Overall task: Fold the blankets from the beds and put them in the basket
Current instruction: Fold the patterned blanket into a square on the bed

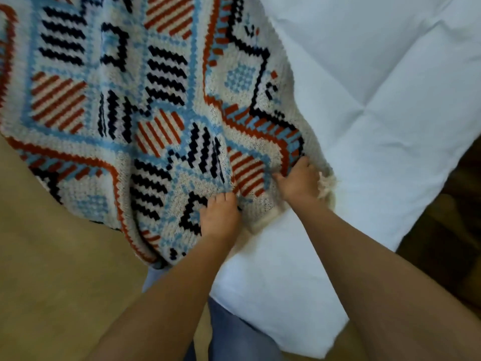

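Here, the knitted blanket (156,100), patterned in cream, light blue, rust and black, lies across the bed (390,126) and spills over the bed's left edge, above the tan floor (52,269). Its fringed cream border lies bunched on the white quilted cover. The left grip (220,217) clutches a gathered fold of the blanket, fingers curled into the knit. The right grip (299,182), just beside it, holds the blanket close to the fringe. Blue denim (234,334) shows below the forearms, against the bed's left edge.
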`<control>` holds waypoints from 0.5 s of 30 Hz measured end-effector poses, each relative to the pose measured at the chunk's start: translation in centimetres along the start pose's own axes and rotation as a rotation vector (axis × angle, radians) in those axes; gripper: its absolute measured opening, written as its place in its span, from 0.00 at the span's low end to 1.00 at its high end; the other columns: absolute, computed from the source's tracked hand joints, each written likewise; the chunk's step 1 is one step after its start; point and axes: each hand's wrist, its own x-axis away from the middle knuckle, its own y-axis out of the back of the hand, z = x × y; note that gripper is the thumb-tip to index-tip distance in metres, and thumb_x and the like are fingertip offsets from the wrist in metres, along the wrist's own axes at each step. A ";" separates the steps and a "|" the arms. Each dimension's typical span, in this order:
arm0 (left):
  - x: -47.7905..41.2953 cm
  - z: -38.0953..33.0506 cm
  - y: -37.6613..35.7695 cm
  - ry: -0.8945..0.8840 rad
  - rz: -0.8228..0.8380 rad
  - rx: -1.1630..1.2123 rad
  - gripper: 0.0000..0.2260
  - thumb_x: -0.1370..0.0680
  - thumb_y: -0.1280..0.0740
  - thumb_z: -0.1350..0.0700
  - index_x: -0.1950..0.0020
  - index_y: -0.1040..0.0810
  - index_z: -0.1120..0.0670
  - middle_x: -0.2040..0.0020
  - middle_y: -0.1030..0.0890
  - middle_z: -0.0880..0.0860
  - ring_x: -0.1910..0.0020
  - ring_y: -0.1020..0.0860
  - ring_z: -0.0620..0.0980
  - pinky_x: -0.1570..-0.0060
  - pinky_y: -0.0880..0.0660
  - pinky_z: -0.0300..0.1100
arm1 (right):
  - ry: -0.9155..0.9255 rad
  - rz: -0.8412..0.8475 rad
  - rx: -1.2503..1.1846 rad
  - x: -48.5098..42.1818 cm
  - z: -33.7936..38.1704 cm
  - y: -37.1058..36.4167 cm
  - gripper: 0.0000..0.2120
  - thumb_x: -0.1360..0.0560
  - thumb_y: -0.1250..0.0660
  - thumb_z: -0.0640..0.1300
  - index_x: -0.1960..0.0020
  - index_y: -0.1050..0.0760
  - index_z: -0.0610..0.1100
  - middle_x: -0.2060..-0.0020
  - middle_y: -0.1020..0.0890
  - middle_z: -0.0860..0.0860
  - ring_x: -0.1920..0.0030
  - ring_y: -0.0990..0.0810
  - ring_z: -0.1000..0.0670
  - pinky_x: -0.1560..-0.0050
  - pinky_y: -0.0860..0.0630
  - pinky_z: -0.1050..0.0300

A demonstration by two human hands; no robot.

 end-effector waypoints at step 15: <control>-2.0 -16.1 4.4 -0.221 0.011 0.375 0.06 0.18 0.50 0.55 0.54 0.37 0.53 0.65 0.33 0.49 0.66 0.32 0.48 0.66 0.35 0.43 | 0.339 -0.341 0.349 -9.4 -6.0 18.4 0.06 0.27 0.41 0.33 0.50 0.31 0.37 0.51 0.22 0.37 0.49 0.23 0.35 0.59 0.35 0.52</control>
